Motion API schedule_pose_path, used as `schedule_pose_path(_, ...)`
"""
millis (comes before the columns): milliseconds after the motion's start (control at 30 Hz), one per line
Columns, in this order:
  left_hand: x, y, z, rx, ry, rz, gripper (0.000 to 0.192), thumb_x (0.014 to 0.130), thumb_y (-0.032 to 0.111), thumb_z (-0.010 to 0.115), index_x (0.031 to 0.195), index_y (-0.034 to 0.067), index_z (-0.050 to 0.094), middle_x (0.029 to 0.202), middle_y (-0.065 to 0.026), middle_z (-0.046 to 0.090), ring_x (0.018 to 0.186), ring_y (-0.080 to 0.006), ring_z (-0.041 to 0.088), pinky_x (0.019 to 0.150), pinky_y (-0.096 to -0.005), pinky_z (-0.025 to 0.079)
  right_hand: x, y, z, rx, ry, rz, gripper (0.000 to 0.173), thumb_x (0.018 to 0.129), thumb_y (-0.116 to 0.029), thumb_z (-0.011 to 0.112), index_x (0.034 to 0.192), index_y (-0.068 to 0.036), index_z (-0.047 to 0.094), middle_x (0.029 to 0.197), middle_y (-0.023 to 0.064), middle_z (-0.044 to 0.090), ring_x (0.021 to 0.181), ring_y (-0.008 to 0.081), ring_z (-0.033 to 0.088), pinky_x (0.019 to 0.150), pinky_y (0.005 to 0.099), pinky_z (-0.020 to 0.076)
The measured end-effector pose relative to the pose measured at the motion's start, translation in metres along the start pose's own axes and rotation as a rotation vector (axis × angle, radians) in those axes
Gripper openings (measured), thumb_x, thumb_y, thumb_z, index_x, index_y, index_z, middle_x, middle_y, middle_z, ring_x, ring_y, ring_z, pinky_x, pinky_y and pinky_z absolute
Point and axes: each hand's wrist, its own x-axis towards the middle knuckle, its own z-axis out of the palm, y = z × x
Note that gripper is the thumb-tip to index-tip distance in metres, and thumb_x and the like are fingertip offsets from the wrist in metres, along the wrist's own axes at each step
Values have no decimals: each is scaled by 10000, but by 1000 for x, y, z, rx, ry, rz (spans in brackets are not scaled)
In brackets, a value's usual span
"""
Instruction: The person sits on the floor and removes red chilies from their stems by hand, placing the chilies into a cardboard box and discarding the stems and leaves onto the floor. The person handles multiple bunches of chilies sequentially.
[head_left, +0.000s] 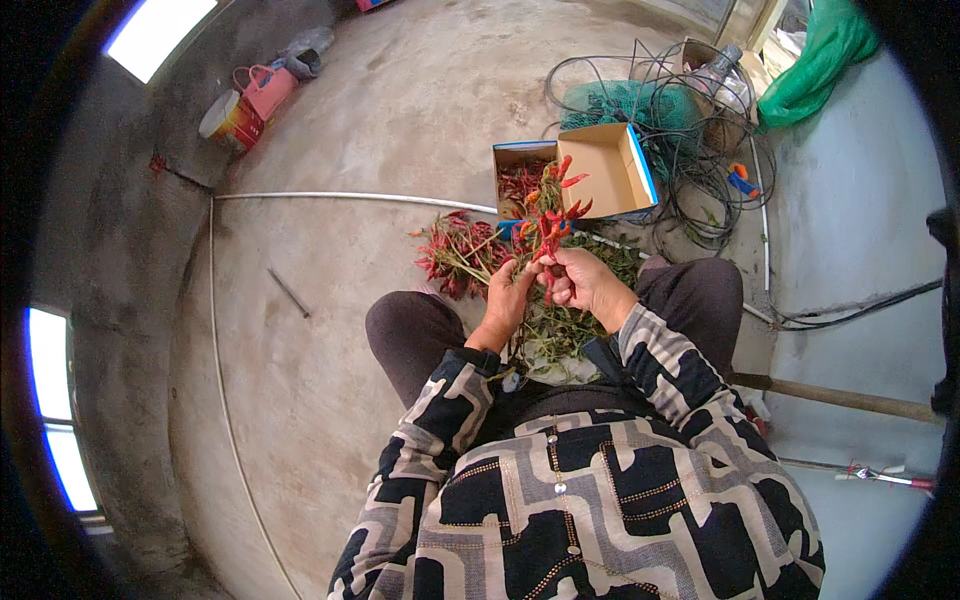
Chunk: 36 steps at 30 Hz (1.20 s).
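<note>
My left hand (508, 300) grips the stems of a chili pepper plant whose red pods (553, 225) point away from me. Against the same plant, my right hand (596, 281) has its fingers closed around some of the red chilies. Just beyond my hands stands an open cardboard box (611, 169) with dried red chilies (521, 180) inside. A bundle of red chili plants (465, 251), stems showing, lies on the floor left of my hands. Green leaves and stalks (562, 330) are heaped between my knees, partly hidden by my arms.
A tangle of black hose (705, 217) and green netting (637, 105) lies beyond the box at right. A white pipe (352, 196) crosses the concrete floor. A metal rod (289, 292) lies at left. By the far wall are a bucket (232, 124) and a pink bag (268, 91).
</note>
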Motion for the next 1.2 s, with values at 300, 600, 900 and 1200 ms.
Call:
schedule_pose_path(300, -6, 1, 4, -178, 3, -108, 233, 930, 242, 584, 881, 14, 581, 717, 21, 531, 629, -56, 431, 542, -253, 356, 46, 24, -41, -1359, 238, -1006, 252, 788, -230, 548, 726, 14, 547, 609, 196, 536, 569, 391, 507, 563, 467, 402)
schedule_pose_path(600, 5, -9, 0, -57, 239, 63, 226, 884, 214, 646, 977, 15, 590, 809, -2, 593, 732, -72, 469, 640, -275, 423, 21, 33, -74, -315, 304, -239, 127, 865, -126, 511, 787, -31, 542, 676, 91, 569, 545, 245, 568, 464, 402, 461)
schedule_pose_path(900, 4, -9, -2, 250, 278, 81, 282, 860, 175, 623, 1045, -30, 566, 909, -131, 630, 817, -200, 558, 755, -340, 447, -4, -1, -16, 227, -3, -220, 112, 884, -127, 559, 915, -26, 596, 663, 26, 549, 561, 157, 559, 546, 349, 495)
schedule_pose_path(1200, 2, -15, -1, 443, 416, 224, 334, 740, 56, 624, 1052, -20, 533, 952, -199, 561, 882, -372, 544, 797, -410, 441, -4, 3, -22, 72, 137, -236, 122, 908, -77, 501, 938, -7, 596, 699, 61, 577, 581, 183, 564, 530, 378, 515)
